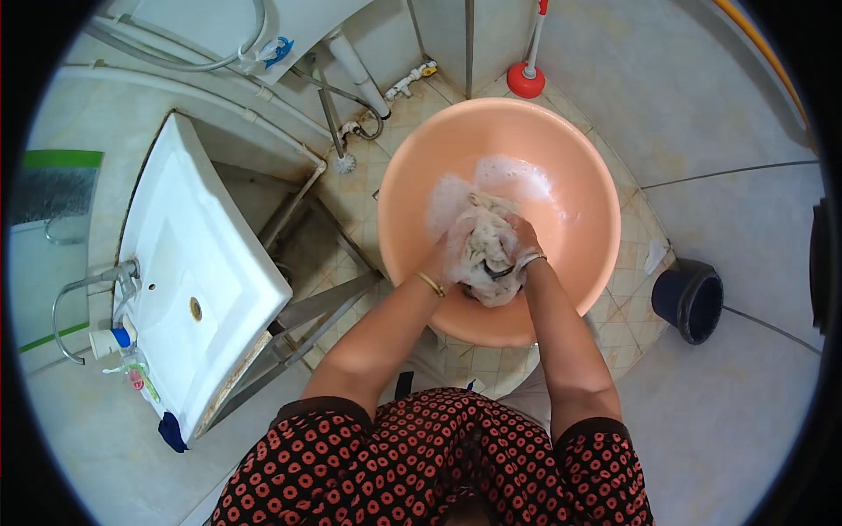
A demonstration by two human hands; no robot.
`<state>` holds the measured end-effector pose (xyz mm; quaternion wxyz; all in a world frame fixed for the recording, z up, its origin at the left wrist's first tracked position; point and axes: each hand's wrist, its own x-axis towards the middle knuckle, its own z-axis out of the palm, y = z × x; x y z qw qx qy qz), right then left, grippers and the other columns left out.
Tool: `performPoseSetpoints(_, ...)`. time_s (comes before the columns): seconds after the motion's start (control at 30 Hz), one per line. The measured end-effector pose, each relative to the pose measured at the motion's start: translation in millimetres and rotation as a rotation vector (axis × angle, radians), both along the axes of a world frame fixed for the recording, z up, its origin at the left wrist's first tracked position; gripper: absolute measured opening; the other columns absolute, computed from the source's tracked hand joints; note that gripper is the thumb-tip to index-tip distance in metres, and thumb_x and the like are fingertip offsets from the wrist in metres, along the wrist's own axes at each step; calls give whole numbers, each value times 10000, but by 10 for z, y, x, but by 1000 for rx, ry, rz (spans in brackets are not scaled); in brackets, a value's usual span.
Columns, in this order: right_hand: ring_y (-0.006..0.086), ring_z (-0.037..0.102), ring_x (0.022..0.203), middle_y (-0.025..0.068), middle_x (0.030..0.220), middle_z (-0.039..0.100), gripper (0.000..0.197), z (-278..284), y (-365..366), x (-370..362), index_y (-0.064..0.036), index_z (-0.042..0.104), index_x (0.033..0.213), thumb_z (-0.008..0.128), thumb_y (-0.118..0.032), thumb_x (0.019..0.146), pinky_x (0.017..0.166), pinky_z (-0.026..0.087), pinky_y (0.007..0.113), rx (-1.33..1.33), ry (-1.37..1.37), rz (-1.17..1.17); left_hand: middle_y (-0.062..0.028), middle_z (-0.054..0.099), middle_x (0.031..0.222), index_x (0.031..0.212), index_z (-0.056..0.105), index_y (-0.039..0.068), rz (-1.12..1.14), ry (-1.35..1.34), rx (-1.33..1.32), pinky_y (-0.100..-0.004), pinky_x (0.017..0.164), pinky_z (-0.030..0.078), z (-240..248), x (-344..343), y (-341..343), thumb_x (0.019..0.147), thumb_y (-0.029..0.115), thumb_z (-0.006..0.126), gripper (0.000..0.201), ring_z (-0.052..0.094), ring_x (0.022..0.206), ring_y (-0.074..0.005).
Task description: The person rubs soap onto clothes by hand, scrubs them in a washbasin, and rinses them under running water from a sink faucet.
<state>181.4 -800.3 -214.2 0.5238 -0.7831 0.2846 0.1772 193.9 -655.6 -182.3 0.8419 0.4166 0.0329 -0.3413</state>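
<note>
A large peach-coloured basin (583,210) stands on the floor before me, with white suds (513,175) on the water inside. Over its near half I hold a wet, pale bunched cloth (482,241) with some dark patches. My left hand (452,250), below a gold bangle, grips the cloth's left side and is partly covered in foam. On the other side my right hand (524,238) is closed round the cloth, its fingers partly hidden in the folds. The cloth's exact kind cannot be made out.
To the left is a white washbasin (197,254) with a tap (127,273) on a metal frame. A red plunger (526,81) stands beyond the peach basin. A dark bucket (688,302) sits at the right by the wall. Pipes and a hose (368,110) run at the back left.
</note>
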Motion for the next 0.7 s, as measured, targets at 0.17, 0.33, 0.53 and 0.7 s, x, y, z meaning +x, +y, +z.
performPoseSetpoints(0.17,120,525,706,79,780,560,233,542,0,-2,-4,548,878,596,-99,671,597,435,231,605,-289,-224,-40,560,860,996,503,16,60,331,-131,-262,698,445,548,164,27,764,59,530,238,530,794,-118)
performPoseSetpoints(0.33,219,483,948,166,1066,477,428,330,182,-78,-23,449,1065,597,-213,711,762,421,314,377,-428,-251,-73,536,939,1015,484,19,-35,-555,752,-253,712,442,-128,168,94,744,82,582,295,525,840,-146)
performPoseSetpoints(0.53,376,270,1141,138,1270,303,451,-15,333,-147,-104,505,1050,589,-307,656,900,241,537,-999,-390,410,-202,520,974,1059,492,-3,205,-1002,1526,-406,840,333,-315,175,-195,743,284,542,430,432,952,-312)
performPoseSetpoints(0.7,344,293,1134,57,1271,322,405,25,295,-67,-192,522,1044,576,-277,651,874,251,554,-872,-340,473,-196,538,939,894,564,-5,-21,-643,1639,-401,780,377,-194,241,-290,728,315,554,360,470,912,-326)
